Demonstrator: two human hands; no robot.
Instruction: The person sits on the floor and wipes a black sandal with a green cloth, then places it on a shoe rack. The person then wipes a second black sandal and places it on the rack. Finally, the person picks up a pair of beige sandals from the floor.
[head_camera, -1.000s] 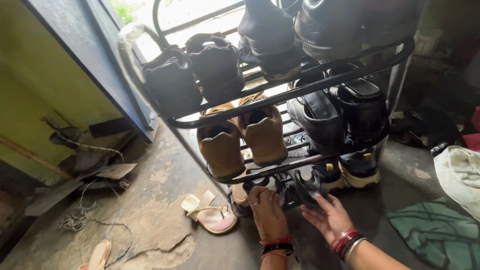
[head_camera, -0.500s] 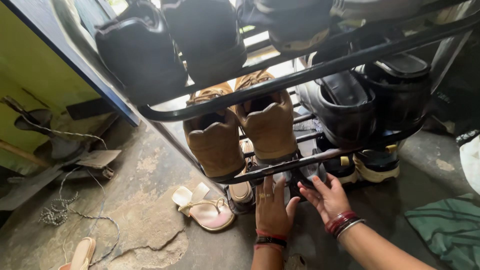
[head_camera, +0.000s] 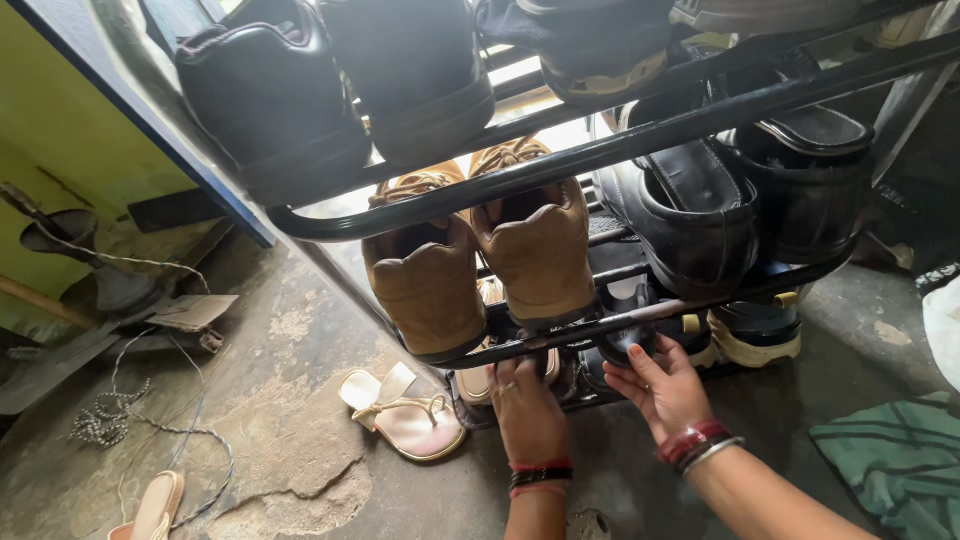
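A black metal shoe rack fills the upper view. My left hand reaches under its middle rail into the bottom shelf. Its fingers are curled beside a beige sandal, and their tips are hidden. My right hand is next to it, fingers and thumb on the heel of a black shoe on the bottom shelf. Both wrists wear red and dark bangles.
Two tan boots and black shoes sit on the middle shelf, with more black shoes above. On the cracked concrete floor lie a beige sandal, another sandal, a wire and a green cloth.
The view came closer to the rack. Both hands went from lying flat in front of the bottom shelf to reaching deeper in, and the black shoe moved in under the rail.
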